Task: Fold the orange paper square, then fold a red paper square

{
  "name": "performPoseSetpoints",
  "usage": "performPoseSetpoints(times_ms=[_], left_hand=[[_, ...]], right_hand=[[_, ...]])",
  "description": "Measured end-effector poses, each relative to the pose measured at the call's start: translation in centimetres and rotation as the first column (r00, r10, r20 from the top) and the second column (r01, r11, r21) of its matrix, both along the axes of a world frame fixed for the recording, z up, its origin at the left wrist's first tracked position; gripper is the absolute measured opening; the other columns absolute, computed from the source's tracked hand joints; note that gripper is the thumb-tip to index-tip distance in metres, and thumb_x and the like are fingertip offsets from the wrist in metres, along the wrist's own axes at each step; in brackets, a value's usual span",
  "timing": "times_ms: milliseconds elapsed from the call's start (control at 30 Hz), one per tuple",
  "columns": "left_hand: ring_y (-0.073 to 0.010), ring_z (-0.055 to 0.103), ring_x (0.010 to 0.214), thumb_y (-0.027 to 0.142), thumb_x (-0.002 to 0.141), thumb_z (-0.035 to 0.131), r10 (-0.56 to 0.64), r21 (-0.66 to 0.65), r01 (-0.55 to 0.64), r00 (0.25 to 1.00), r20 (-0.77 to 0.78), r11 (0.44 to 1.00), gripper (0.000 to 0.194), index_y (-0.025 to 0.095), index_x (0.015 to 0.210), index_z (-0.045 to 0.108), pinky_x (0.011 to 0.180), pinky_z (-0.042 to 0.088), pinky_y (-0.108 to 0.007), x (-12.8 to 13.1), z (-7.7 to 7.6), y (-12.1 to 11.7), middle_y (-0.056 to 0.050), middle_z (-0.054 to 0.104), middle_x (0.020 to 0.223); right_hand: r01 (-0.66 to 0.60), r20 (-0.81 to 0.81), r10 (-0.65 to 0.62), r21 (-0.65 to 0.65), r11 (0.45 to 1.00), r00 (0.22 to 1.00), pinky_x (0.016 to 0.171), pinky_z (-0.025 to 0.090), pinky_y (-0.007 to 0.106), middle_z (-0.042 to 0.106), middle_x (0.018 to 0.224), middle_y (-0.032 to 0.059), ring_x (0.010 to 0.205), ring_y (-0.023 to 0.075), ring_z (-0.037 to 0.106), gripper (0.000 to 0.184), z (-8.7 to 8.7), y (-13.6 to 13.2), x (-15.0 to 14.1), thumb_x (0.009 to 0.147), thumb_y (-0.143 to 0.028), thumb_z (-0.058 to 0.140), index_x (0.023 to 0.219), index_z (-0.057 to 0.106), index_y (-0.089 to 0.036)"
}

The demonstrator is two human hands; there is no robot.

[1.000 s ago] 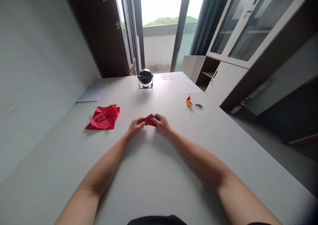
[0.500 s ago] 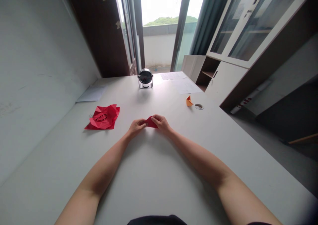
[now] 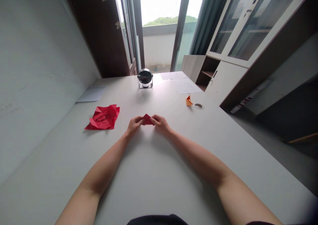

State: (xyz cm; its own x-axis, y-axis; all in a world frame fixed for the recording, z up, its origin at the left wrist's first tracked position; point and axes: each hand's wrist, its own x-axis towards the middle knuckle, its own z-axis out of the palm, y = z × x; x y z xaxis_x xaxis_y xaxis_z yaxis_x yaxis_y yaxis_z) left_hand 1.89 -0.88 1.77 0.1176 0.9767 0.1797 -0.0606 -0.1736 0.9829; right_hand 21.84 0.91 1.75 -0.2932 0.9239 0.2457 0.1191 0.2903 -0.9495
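A small folded red paper piece (image 3: pixel 147 119) lies on the white table (image 3: pixel 154 172) in front of me, its point facing away. My left hand (image 3: pixel 134 125) pinches its left edge with closed fingers. On the other side my right hand (image 3: pixel 160 124) pinches the right edge the same way. Both hands rest low on the tabletop, fingertips almost meeting over the paper.
A crumpled red sheet (image 3: pixel 103 117) with a black loop on it lies to the left. A small orange folded paper (image 3: pixel 189 101) sits beside a cable hole (image 3: pixel 199 106) at right. A round desk fan (image 3: pixel 145 78) and white papers (image 3: pixel 181 82) (image 3: pixel 91 93) are at the far end.
The red piece has turned slightly between my fingers, so its tip now points away. Both hands shifted a little up and left.
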Motion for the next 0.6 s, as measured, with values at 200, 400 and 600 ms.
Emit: performPoseSetpoints(times_ms=[200,400,600], left_hand=[[-0.0182,0.065,0.076,0.048,0.08,0.07,-0.008,0.006,0.009,0.989,-0.151,1.0,0.036,0.014,0.09,0.073,0.071,0.049,-0.028,0.2,1.0,-0.9,-0.006,0.073,0.083],[-0.0155,0.06,0.069,0.049,0.079,0.07,0.085,-0.002,-0.086,0.984,-0.154,0.996,0.036,0.014,0.083,0.072,0.065,0.046,-0.026,0.1,1.1,-0.7,-0.005,0.07,0.077],[-0.0121,0.055,0.062,0.05,0.077,0.071,0.112,-0.08,-0.112,0.994,-0.007,0.99,0.037,0.014,0.084,0.068,0.06,0.043,-0.024,-0.1,1.0,-0.5,-0.002,0.065,0.072]], right_hand=[[-0.047,0.188,0.027,0.101,0.994,0.982,0.056,0.032,0.023,0.049,0.061,-0.0041,0.058,0.0106,0.041,0.032,0.2,-0.4,-0.1,0.085,-0.048,0.056,0.075,0.062,-0.018],[-0.059,0.281,0.022,0.124,0.991,0.96,0.056,0.028,0.024,0.044,0.058,-0.0049,0.057,0.0101,0.038,0.037,0.1,-0.3,-0.1,0.085,-0.05,0.055,0.068,0.058,-0.018],[-0.019,0.109,0.015,0.034,0.999,0.994,0.051,0.027,0.024,0.043,0.053,-0.0051,0.052,0.0098,0.035,0.045,0.1,0.0,0.1,0.086,-0.057,0.054,0.063,0.05,-0.019]])
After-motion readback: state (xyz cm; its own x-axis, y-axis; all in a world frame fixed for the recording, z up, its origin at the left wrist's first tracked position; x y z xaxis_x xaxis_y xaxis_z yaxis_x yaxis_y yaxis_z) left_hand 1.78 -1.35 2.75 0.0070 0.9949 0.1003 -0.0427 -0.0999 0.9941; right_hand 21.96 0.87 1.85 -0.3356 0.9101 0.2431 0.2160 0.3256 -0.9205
